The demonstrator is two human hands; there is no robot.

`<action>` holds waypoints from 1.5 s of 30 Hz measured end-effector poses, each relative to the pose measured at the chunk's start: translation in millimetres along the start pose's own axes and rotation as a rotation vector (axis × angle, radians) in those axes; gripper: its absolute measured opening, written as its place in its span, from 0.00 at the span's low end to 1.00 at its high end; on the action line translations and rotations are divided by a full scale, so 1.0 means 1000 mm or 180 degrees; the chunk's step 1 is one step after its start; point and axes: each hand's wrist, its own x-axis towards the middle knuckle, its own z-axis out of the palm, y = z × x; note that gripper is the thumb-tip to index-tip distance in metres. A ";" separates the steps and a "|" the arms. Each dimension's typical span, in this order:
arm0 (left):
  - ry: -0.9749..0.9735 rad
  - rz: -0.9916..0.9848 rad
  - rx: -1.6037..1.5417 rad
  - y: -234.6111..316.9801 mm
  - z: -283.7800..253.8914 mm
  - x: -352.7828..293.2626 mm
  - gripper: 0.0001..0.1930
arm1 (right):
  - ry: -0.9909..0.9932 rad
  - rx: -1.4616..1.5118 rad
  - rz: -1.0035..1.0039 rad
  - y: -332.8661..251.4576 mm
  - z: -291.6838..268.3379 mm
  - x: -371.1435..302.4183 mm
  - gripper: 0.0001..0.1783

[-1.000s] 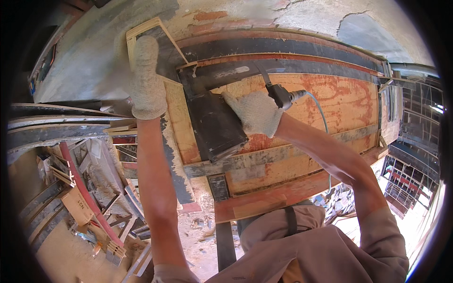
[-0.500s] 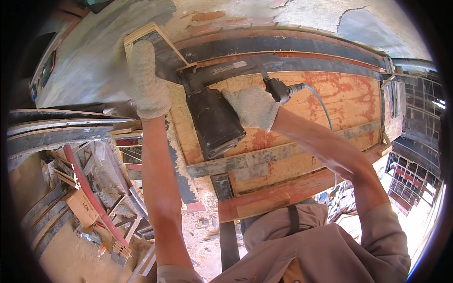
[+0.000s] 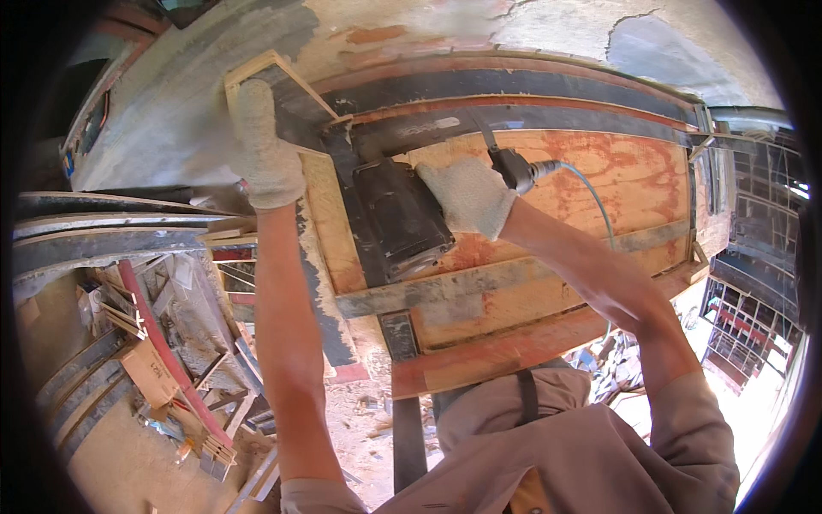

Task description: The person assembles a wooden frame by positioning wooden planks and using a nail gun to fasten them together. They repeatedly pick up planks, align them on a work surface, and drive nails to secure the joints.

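My left hand [image 3: 267, 154], in a pale knitted glove, is closed on the edge of a dark-faced plywood piece [image 3: 295, 107] with a light raw rim. Only the back of the hand and the thumb show; the other fingers are hidden. My right hand [image 3: 469, 197], gloved too, wraps round the handle of a black air-powered nail gun [image 3: 402, 216]. The tool lies over a dark batten on the plywood panel [image 3: 591, 180], beside the smaller piece. A thin pale-blue air hose [image 3: 592, 195] runs from its fitting and passes behind my right forearm.
Dark battens [image 3: 514, 83] line the panel's far edge against a plastered wall [image 3: 548, 30]. Curved dark boards [image 3: 111, 236] are stacked at the left. Below them lie a cardboard box [image 3: 148, 374], a red bar [image 3: 171, 351] and wood scraps. A metal grille [image 3: 745, 330] stands at the right.
My right hand and the nail gun have shifted slightly to the right along the panel. My left hand has hardly moved and keeps its hold on the plywood piece.
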 end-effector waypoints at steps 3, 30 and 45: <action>0.0017 -0.0680 0.0624 0.023 0.011 -0.014 0.29 | 0.0448 0.0052 -0.0021 0.015 -0.006 -0.066 0.31; -0.5277 -0.0529 0.3445 0.043 0.024 -0.408 0.30 | 0.0667 0.1796 0.1184 0.035 0.020 -0.404 0.31; -0.4547 -0.1744 0.2677 0.062 -0.031 -0.377 0.18 | 0.0465 0.4373 0.1856 0.052 0.076 -0.374 0.49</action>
